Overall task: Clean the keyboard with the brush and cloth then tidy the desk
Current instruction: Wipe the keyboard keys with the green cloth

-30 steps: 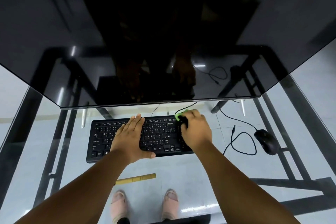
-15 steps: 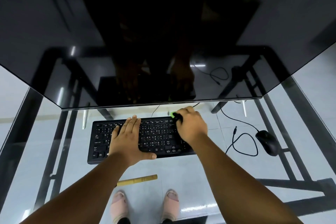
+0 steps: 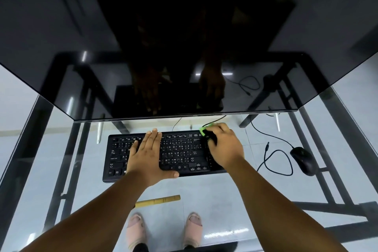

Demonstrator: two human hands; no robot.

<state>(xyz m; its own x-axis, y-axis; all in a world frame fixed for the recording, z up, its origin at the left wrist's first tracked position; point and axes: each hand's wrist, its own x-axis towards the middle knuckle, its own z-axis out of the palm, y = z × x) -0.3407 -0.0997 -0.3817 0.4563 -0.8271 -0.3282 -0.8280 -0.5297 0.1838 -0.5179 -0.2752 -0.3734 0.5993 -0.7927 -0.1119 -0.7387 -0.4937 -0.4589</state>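
At the keyboard's far right corner, the fingers of the right hand point(image 3: 225, 147) were curled around a small brush point(image 3: 206, 134), green at its tip and black lower down, most of it hidden under the knuckles. Its working end sat on the top row of keys, just beside the number pad. The left hand point(image 3: 150, 156) lay flat with fingers straight and together across the middle of the black keyboard point(image 3: 184, 153), thumb stretched along the front edge, pinning it to the glass desk point(image 3: 235, 190).

That pinning looked sensible to me: on glass a light keyboard would slide under sideways strokes. To brush well I would keep the strokes short and running along the gaps between key rows, flicking dust toward the rear edge and away from the cleaned keys, then shift the flat hand aside so the keys beneath it got their turn.

No cloth was in sight. Off to the right a black mouse point(image 3: 302, 160) sat with its cable point(image 3: 274, 161) looped loosely, and the dark monitor point(image 3: 184, 47) hung over the back of the desk.
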